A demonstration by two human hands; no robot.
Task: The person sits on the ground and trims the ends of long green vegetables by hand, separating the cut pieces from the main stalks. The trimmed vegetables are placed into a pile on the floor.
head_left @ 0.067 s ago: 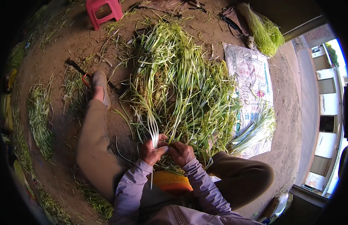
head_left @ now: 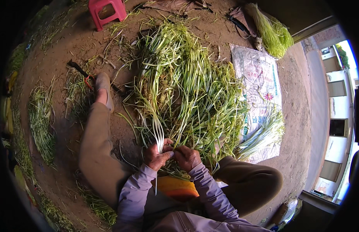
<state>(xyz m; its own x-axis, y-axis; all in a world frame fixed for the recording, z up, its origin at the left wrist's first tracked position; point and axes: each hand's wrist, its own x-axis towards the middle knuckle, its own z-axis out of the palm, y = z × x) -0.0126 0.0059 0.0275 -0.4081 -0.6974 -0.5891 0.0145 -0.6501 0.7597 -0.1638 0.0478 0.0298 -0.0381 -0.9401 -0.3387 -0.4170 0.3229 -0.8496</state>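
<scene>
A small bundle of white-ended chive-like stalks (head_left: 159, 131) is gripped in my left hand (head_left: 154, 156), its leafy ends running up into a large heap of green stalks (head_left: 195, 77). One pale stalk hangs below that hand. Right beside it, my right hand (head_left: 187, 157) is closed, thumb and fingertips pinched together close to the left thumb. Thin stalks run from the heap down to these fingertips; what exactly they pinch is hidden.
To the right, a printed white sack (head_left: 260, 73) lies on the dirt floor under a bundle of pale-stemmed stalks (head_left: 264, 135). Another green bundle (head_left: 270, 31) lies at the far right. A pink stool (head_left: 107, 13) stands at the far left. More stalks (head_left: 42, 123) lie left of my leg.
</scene>
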